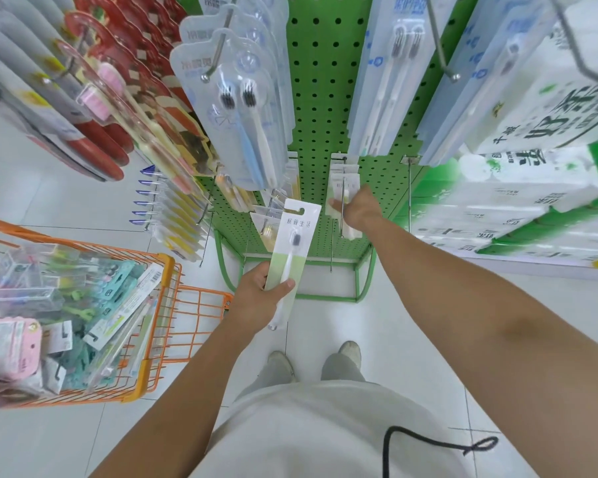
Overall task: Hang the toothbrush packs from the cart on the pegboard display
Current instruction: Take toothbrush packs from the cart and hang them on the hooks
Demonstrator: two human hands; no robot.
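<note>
I've got a toothbrush pack (pixel 290 257) in my left hand (pixel 259 298), thumb across the front and fingers wrapped behind its lower half. I'm holding it low on purpose, I'd say, so the hook cutout at the top stays free and points up toward the pegboard (pixel 321 98). It sits upright, in front of the green board's lower part, not yet on any peg.

My right hand (pixel 356 210) is out at the lower row, on the white packs (pixel 345 188) already hanging there on a peg (pixel 341 219). It looks as if I'm steadying or pushing that stack back to make room on the peg, but the fingers are turned away from me, so I cannot tell whether that grip is closed on a pack or just pressing.

Looking outward now: the orange cart (pixel 152 305) stands to my left, well apart from the board, with plenty of packs heaped inside, so the job is far from finished. Above my hands, blue-handled brush packs (pixel 245 108) hang out thick on long hooks, and more pale packs (pixel 390 70) crowd the right. Those overhang the lower row, so I'd judge the pack has to come in underneath them. A bare peg (pixel 409 194) sticks out just right of my right hand. Bulky white and green wrapped packages (pixel 531 132) fill the shelf on the far right.
</note>
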